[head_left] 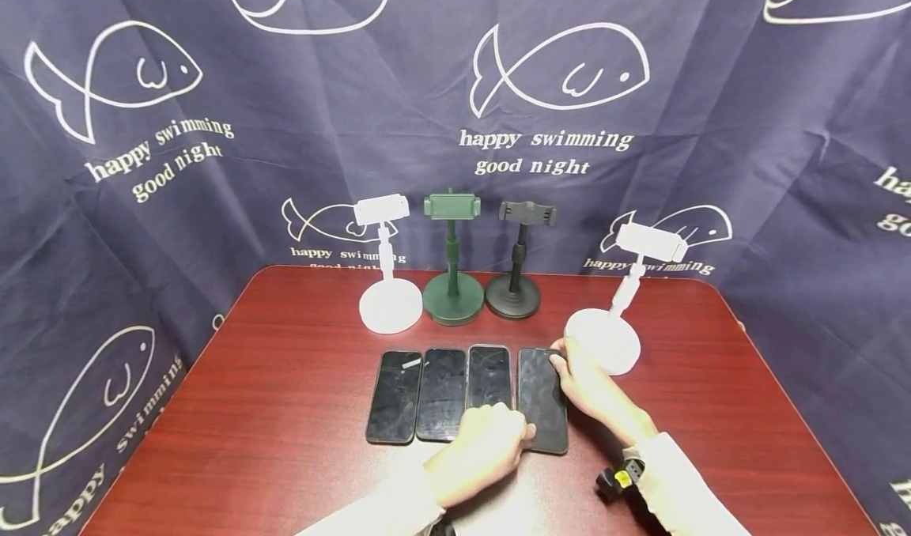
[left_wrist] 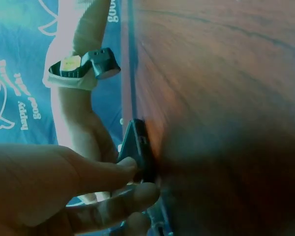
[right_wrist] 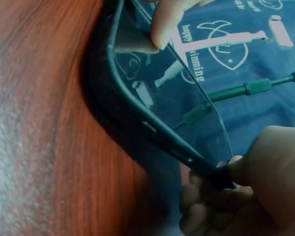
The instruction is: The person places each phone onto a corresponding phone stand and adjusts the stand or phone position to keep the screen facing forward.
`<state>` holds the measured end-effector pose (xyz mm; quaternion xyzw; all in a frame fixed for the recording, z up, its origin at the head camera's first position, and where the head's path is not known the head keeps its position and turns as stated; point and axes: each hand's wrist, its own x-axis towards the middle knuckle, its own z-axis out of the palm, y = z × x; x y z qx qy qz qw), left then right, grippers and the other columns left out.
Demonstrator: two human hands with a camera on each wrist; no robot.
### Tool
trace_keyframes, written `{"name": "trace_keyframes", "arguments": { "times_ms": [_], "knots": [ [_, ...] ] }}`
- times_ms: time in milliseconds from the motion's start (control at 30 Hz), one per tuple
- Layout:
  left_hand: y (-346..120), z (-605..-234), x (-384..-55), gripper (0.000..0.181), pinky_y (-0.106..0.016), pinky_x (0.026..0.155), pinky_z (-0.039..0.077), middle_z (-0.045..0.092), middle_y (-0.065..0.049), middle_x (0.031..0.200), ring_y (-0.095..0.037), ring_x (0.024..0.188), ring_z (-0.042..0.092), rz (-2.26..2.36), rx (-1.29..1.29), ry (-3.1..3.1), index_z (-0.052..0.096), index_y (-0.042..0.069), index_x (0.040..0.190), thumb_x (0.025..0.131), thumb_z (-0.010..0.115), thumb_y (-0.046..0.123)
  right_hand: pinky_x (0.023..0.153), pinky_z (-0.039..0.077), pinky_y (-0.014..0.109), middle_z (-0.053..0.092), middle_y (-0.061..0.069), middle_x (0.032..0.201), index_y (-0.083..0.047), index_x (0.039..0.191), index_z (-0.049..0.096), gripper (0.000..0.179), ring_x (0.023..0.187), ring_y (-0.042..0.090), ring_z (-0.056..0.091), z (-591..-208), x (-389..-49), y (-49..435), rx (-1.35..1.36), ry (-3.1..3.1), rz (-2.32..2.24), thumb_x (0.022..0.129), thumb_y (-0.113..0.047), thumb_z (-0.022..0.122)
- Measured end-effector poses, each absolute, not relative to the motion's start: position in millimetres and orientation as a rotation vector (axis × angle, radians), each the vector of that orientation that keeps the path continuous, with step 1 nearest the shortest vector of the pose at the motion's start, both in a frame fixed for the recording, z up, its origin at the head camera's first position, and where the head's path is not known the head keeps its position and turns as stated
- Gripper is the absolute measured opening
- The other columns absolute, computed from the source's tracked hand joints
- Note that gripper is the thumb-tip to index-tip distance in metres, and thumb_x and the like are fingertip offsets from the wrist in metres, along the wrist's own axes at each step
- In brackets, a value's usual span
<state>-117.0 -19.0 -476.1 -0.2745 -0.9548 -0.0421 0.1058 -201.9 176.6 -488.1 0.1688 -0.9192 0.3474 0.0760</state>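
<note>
A black phone (head_left: 542,409) is the rightmost in a row of phones on the table, its dark screen facing up. My left hand (head_left: 485,443) pinches its near left edge, with the thumb on top and fingers curled below in the left wrist view. At the far right corner, my right hand (head_left: 594,386) grips the same phone between thumb and fingers. In the right wrist view the phone (right_wrist: 157,118) looks tilted, its side edge showing buttons and its glass reflecting the stands. Under my left hand, the near end of the silver-edged phone (head_left: 489,374) is hidden.
Two more dark phones, the leftmost phone (head_left: 394,398) and its neighbour phone (head_left: 442,394), lie to the left. Behind them stand a white phone stand (head_left: 391,307), a green stand (head_left: 453,297) and a black stand (head_left: 513,296). Another white stand (head_left: 605,342) is just beyond my right hand.
</note>
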Motion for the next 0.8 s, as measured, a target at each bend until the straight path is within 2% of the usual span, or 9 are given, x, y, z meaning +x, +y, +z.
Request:
{"name": "trace_keyframes", "arguments": {
  "times_ms": [133,300,400,600,733,800],
  "knots": [
    [-23.9,-471.8,-122.3,0.015,-0.035,0.046,0.047,0.073,0.007,0.074,-0.019,0.064,0.07,-0.203,-0.829,-2.819,0.076,0.031,0.076,0.089,0.077,0.04,0.071,0.047,0.032,0.06,0.006,0.086,0.001,0.107,0.057,0.01,0.077,0.014,0.055,-488.7,-202.4,180.9,0.566,-2.685,1.107,0.098,0.004,0.06],
    [-29.2,-469.6,-135.4,0.029,-0.036,0.047,0.049,0.069,0.001,0.069,-0.021,0.064,0.071,-0.32,-0.711,-2.84,0.065,0.021,0.074,0.09,0.074,0.043,0.061,0.048,0.025,0.062,0.004,0.082,-0.002,0.109,0.058,0.01,0.066,0.006,0.054,-484.1,-199.6,183.4,0.612,-2.65,1.226,0.1,0.0,0.061],
    [-33.1,-467.0,-143.0,0.031,-0.035,0.048,0.05,0.066,0.002,0.066,-0.021,0.062,0.07,-0.451,-0.629,-2.846,0.061,0.019,0.076,0.089,0.076,0.043,0.058,0.049,0.025,0.065,0.003,0.079,-0.002,0.111,0.058,0.011,0.063,0.006,0.056,-479.8,-196.9,182.8,0.635,-2.625,1.295,0.1,0.0,0.061],
    [-37.3,-467.0,-152.6,0.029,-0.036,0.053,0.05,0.067,0.001,0.071,-0.023,0.068,0.072,-0.598,-0.566,-2.882,0.063,0.016,0.087,0.091,0.075,0.042,0.063,0.05,0.025,0.067,0.0,0.079,-0.004,0.113,0.058,0.015,0.068,0.008,0.062,-475.9,-192.6,181.3,0.663,-2.595,1.297,0.099,0.001,0.061],
    [-36.5,-468.6,-152.2,0.029,-0.039,0.051,0.05,0.071,-0.003,0.074,-0.026,0.068,0.073,-0.582,-0.566,-2.892,0.064,0.017,0.087,0.092,0.073,0.043,0.066,0.051,0.026,0.067,0.002,0.083,-0.004,0.115,0.058,0.017,0.072,0.006,0.062,-471.9,-190.1,181.1,0.666,-2.577,1.265,0.099,0.0,0.062],
    [-36.3,-469.5,-152.2,0.027,-0.039,0.05,0.05,0.07,-0.001,0.071,-0.025,0.067,0.073,-0.578,-0.565,-2.872,0.065,0.017,0.088,0.092,0.073,0.043,0.068,0.052,0.027,0.067,0.003,0.089,-0.004,0.116,0.058,0.019,0.076,0.006,0.063,-469.1,-189.5,181.6,0.661,-2.567,1.227,0.098,0.0,0.063]
  ]
}}
